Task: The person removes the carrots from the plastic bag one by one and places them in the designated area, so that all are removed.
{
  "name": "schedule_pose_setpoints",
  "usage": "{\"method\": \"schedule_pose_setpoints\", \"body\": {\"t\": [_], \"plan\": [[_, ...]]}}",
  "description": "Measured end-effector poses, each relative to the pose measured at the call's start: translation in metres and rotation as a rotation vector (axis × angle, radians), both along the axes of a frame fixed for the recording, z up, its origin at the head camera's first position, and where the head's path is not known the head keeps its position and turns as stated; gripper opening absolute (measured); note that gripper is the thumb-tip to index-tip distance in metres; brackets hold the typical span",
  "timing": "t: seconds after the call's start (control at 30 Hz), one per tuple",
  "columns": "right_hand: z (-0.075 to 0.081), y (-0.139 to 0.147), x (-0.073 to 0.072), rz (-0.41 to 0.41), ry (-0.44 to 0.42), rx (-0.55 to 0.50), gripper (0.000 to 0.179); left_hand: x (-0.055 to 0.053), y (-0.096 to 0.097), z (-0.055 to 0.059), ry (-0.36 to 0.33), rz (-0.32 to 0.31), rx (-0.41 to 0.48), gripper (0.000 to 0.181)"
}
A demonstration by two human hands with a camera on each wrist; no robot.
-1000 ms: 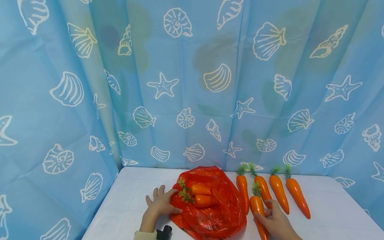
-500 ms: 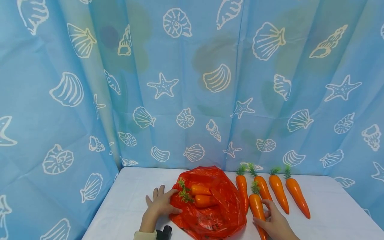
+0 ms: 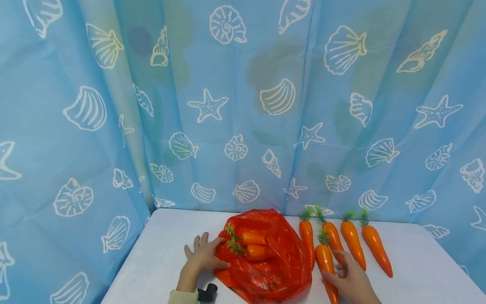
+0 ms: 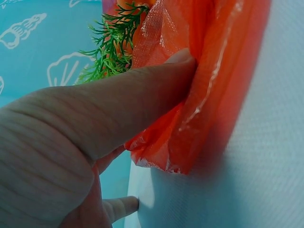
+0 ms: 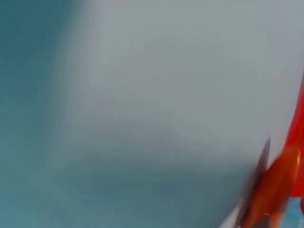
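Observation:
An orange carrot [image 3: 324,256] with a green leafy top lies with its tip toward me. My right hand [image 3: 351,276] holds its lower half, thumb across it and fingers along the right side. In the right wrist view an orange carrot end [image 5: 275,187] shows blurred at the lower right. My left hand [image 3: 205,256] rests at the left edge of a red plastic bag [image 3: 292,253], fingers spread, thumb [image 4: 137,95] reaching against a fold of the bag. Two carrots [image 3: 255,238] lie in the bag's mouth, leafy tops to the left, lower ends hidden.
Several more carrots, among them a rightmost carrot [image 3: 376,249], lie in a row right of the bag, tops toward the back. They rest on a white table [image 3: 163,236]. A blue curtain [image 3: 235,105] with seashell prints hangs behind and at the sides.
The carrot at my right hand has shifted slightly up and left. My right fingers have moved a little relative to it. The left hand and bag stay put, and the head view has tilted slightly.

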State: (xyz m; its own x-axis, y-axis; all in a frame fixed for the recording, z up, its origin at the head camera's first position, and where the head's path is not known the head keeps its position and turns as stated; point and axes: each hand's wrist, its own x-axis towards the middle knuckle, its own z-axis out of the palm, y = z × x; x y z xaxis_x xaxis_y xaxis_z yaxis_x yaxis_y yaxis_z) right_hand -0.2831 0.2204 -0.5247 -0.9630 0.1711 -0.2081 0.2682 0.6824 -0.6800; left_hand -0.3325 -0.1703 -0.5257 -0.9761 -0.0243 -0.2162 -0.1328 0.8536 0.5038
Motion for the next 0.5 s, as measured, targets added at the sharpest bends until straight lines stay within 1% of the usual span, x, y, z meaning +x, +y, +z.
{"method": "schedule_pose_setpoints", "body": {"t": [0.07, 0.13, 0.27, 0.4, 0.5], "plan": [[0.006, 0.002, -0.001, 0.013, 0.06, 0.034, 0.091, 0.0, 0.0, -0.001, -0.005, 0.0, 0.006, 0.079], [0.013, 0.001, -0.003, 0.029, 0.116, 0.045, 0.087, 0.0, 0.001, -0.002, -0.006, -0.002, 0.01, 0.079], [0.027, -0.007, -0.005, 0.046, 0.192, 0.018, 0.082, -0.001, 0.0, -0.002, -0.003, 0.002, 0.008, 0.08], [0.039, -0.016, -0.006, 0.083, 0.267, -0.02, 0.08, -0.001, 0.0, -0.002, 0.001, 0.003, 0.009, 0.079], [0.046, -0.02, -0.007, 0.115, 0.318, -0.023, 0.08, 0.0, 0.0, -0.003, 0.004, 0.0, 0.01, 0.079]]}}
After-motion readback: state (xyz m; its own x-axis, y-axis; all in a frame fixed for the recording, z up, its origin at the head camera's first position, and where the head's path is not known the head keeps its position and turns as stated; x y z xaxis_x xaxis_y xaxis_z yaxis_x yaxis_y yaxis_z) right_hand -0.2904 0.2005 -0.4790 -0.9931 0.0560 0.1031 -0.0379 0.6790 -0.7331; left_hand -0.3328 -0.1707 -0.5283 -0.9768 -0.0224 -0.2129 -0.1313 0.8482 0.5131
